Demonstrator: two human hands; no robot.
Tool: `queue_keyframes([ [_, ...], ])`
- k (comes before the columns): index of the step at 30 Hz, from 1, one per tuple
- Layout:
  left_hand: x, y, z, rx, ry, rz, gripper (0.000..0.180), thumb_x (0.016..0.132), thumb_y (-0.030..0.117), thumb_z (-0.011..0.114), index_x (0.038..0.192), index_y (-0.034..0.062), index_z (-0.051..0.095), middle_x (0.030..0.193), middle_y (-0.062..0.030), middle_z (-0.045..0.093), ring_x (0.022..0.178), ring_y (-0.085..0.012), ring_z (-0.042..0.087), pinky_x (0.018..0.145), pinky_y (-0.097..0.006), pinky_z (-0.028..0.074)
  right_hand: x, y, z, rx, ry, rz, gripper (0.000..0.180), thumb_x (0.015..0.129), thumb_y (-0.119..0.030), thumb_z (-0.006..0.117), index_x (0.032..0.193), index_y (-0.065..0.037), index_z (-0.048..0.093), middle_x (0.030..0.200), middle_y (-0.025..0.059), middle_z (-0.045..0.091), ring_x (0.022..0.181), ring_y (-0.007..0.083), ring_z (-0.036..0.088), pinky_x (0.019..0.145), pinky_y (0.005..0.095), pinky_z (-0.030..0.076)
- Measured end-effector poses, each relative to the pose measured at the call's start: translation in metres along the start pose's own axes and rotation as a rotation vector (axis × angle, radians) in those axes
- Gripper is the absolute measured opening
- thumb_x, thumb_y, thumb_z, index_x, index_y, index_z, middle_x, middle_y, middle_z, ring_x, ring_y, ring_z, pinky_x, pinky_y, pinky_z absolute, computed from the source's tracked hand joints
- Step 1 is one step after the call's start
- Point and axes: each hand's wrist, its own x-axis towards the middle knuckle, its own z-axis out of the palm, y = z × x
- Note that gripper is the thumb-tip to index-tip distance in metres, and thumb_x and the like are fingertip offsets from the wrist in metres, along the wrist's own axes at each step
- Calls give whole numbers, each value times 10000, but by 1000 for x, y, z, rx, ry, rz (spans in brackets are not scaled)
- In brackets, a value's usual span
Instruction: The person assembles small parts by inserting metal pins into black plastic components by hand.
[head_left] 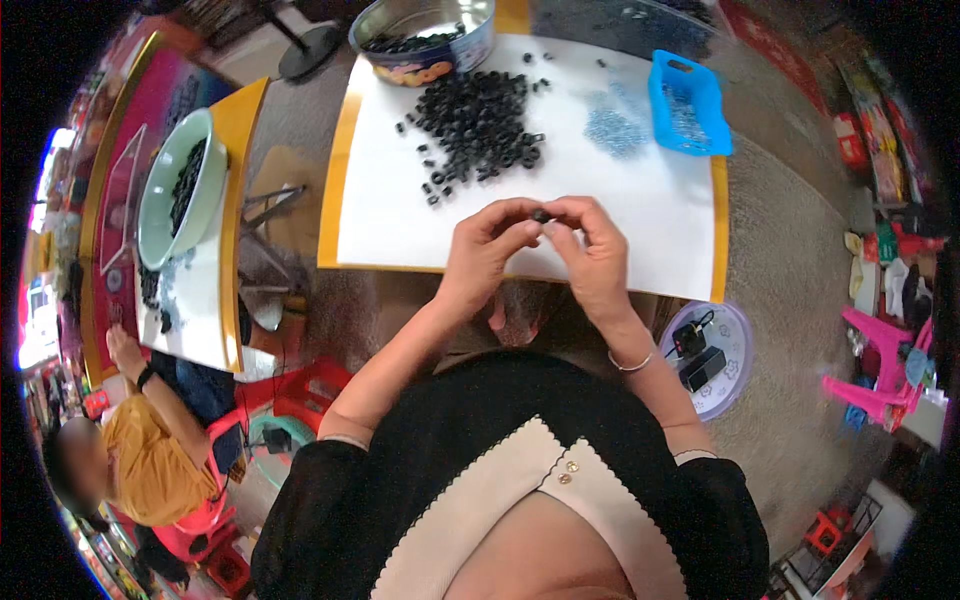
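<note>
Both my hands meet over the near edge of the white-topped table (400, 225). My left hand (486, 246) and my right hand (597, 247) pinch a small black part (540, 215) between their fingertips. It looks like one of the short black cylinders, some with a hole, heaped in a pile (475, 120) just beyond my hands. Whether another tiny piece is in my fingers is hidden. To the right of the pile lies a patch of small shiny silvery pieces (617, 131), too small to name.
A metal tin (427, 72) with black parts stands at the table's back left. A blue plastic basket (690, 105) of silvery pieces sits at the right edge. On the left, a seated person (155, 450) works at another table with a pale green basin (215, 190). A lilac round stool (735, 370) holds black devices.
</note>
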Motion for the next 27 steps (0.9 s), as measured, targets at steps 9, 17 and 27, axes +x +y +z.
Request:
queue_keyframes([
  [9, 5, -12, -10, -343, 145, -118, 175, 872, 53, 561, 1023, -33, 584, 939, -112, 622, 779, -165, 601, 712, -296, 516, 32, 38, -46, -454, 213, -63, 69, 787, -55, 628, 840, -14, 615, 788, 86, 584, 684, 168, 562, 627, 266, 450],
  [17, 11, -19, -2, -331, 141, -175, 181, 879, 65, 554, 1034, -25, 574, 919, -98, 616, 769, -143, 579, 725, -276, 495, 71, 75, -87, -985, 298, -2, 78, 779, -110, 605, 838, -62, 624, 844, 116, 579, 862, 300, 546, 738, 415, 441],
  [27, 10, -19, 0, -295, 166, -196, 182, 880, 73, 553, 1034, -21, 573, 925, -81, 611, 768, -142, 573, 722, -273, 487, 47, 55, -73, -306, 240, 226, 93, 821, -72, 610, 890, -9, 616, 805, 28, 619, 710, 89, 534, 666, 225, 437],
])
